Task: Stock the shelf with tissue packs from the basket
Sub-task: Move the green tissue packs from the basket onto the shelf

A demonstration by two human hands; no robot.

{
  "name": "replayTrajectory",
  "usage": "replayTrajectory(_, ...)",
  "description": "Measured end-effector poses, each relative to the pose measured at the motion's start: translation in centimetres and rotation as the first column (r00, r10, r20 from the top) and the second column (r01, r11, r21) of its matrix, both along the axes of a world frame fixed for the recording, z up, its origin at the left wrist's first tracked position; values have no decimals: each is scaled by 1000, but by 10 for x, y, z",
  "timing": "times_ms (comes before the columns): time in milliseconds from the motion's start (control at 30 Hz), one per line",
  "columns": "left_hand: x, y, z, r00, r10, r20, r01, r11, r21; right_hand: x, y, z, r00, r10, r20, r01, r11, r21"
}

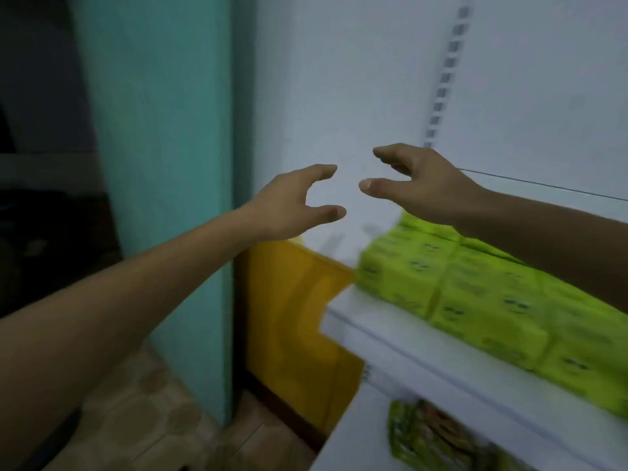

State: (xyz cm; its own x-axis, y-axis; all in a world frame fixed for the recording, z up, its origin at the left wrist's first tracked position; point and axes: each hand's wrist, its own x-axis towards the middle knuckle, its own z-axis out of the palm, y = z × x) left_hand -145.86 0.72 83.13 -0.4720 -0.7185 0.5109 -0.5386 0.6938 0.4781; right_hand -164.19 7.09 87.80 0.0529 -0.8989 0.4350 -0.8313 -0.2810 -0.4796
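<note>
Green wrappers, head view: tissue packs (pixel 475 290) lie in rows on the white shelf (pixel 390 348); we cannot read their blurred print or count them surely.
Left hand (pixel 292 205): thumb and fingers spread, grasping nothing.
Right hand (pixel 421 185): likewise spread, empty, above the packs' left end.
Hands counted: two, near, apart.

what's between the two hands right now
Nothing held. In the head view the gap between the left hand and the right hand shows only the white back panel; the tissue packs lie lower.
</note>
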Motion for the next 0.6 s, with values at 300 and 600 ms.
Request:
replayTrajectory(300, 285, 36, -184, 865, 458, -207, -277, 777, 565, 297, -45, -160, 939, 336, 81, -339, 852, 400)
replayTrajectory(600, 370, 112, -448, 596, 802, -36, -209, 198, 958, 375, -87, -417, 909, 415, 37, -267, 514, 815)
